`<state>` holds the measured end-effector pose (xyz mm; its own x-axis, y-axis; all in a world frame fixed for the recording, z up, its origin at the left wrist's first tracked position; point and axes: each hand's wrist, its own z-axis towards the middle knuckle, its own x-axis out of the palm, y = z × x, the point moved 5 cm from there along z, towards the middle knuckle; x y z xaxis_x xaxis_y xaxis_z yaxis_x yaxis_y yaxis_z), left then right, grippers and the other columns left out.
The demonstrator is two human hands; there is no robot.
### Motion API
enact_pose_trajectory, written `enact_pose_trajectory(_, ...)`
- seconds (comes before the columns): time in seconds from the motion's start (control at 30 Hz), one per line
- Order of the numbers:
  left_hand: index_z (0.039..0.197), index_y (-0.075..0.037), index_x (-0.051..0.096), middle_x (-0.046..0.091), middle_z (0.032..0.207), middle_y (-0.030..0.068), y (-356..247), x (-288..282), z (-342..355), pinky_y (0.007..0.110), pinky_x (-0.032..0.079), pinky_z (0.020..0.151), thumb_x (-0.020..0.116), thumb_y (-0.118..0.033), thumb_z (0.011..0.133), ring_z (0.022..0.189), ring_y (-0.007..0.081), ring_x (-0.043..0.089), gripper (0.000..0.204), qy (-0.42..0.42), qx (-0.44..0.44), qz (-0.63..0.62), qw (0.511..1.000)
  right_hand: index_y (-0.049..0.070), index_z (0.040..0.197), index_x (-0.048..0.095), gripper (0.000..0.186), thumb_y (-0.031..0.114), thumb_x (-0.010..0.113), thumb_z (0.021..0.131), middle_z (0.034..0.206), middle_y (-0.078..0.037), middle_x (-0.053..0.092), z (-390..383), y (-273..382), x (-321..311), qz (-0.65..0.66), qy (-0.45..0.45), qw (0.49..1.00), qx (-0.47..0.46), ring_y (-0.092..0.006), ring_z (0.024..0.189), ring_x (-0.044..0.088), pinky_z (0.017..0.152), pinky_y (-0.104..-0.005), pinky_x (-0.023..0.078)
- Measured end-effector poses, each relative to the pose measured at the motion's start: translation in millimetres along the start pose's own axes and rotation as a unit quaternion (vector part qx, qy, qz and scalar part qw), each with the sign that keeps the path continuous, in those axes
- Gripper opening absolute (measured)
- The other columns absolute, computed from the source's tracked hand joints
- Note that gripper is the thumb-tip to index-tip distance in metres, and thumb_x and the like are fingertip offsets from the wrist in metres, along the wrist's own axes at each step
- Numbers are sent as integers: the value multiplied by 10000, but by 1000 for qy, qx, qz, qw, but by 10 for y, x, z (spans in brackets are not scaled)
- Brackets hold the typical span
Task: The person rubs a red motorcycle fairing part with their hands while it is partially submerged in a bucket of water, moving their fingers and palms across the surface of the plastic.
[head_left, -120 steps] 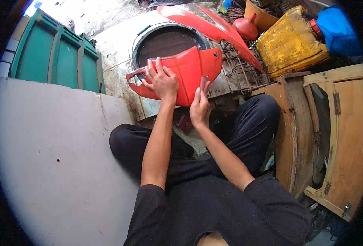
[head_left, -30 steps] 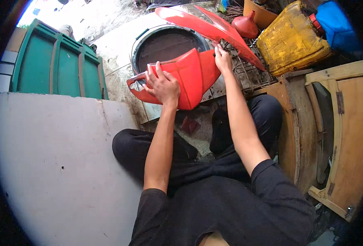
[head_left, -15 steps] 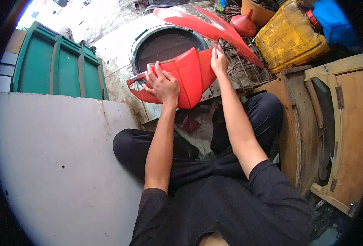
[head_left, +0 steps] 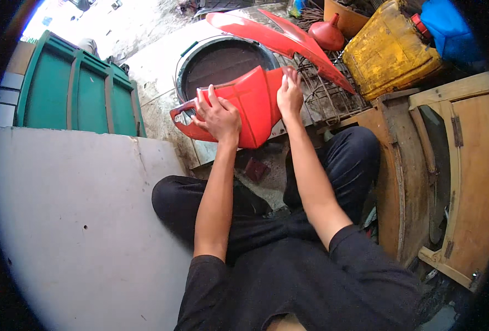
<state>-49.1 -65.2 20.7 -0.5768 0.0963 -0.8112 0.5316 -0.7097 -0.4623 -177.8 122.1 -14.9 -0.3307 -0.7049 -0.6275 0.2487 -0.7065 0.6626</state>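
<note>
Left hand (head_left: pixel 222 119) spreads across a red panel (head_left: pixel 254 102) at upper centre; right hand (head_left: pixel 290 100) meets its right end, grip unclear.

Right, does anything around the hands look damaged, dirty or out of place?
Yes: at upper right, the yellow jerrycan looks tilted and is blotched with dark grime. At left, the pale board has a small dark spot, perhaps a hole. No clear crack shows in the red panel.

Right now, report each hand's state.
Left hand: holding the red panel, fingers spread.
Right hand: against the panel's right end; its grip cannot be told.
</note>
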Motion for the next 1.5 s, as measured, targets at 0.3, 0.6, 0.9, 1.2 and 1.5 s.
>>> enact_pose_trajectory(0.3, 1410, -189, 515, 393, 1529, 115, 96, -29, 2, 690, 214, 1103, 452, -268, 979, 1423, 348, 356, 442, -5, -9, 0, 1000, 99, 1286, 624, 342, 199, 423, 1027, 1351, -223, 564, -129, 131, -125, 37, 56, 996, 53, -401, 1212, 556, 996, -481, 467)
enact_pose_trajectory(0.6, 1413, -171, 507, 384, 1533, 124, 69, -26, 3, 696, 202, 1105, 448, -269, 978, 1429, 360, 343, 450, 0, -15, -3, 1000, -14, 1297, 601, 388, 211, 446, 1022, 1415, -214, 523, 94, -42, 167, -10, 26, 1000, 1, -394, 1286, 502, 1061, -442, 421)
enact_pose_trajectory(0.9, 1400, -155, 524, 372, 1535, 117, 99, -24, 0, 687, 225, 1099, 465, -262, 961, 1420, 338, 354, 456, -4, -13, 13, 1000, 61, 1295, 622, 400, 294, 420, 1040, 1306, -238, 597, -29, -109, -41, 73, 112, 986, 101, -403, 1218, 561, 979, -433, 477)
enact_pose_trajectory(1.2, 1419, -185, 503, 390, 1539, 114, 59, -26, 1, 689, 216, 1105, 451, -273, 977, 1427, 346, 354, 453, -3, -13, 13, 1000, 61, 1381, 560, 425, 278, 380, 1063, 1460, -232, 479, -227, -45, -120, 134, 40, 985, 103, -370, 1404, 395, 1132, -410, 363)
enact_pose_trajectory(1.5, 1410, -158, 512, 354, 1552, 118, 13, -9, 7, 695, 202, 1102, 456, -279, 969, 1447, 337, 313, 461, 13, -14, 1, 1000, 77, 1371, 567, 402, 242, 375, 1059, 1458, -272, 456, -165, -37, -143, 132, 51, 988, 53, -403, 1384, 403, 1119, -440, 372)
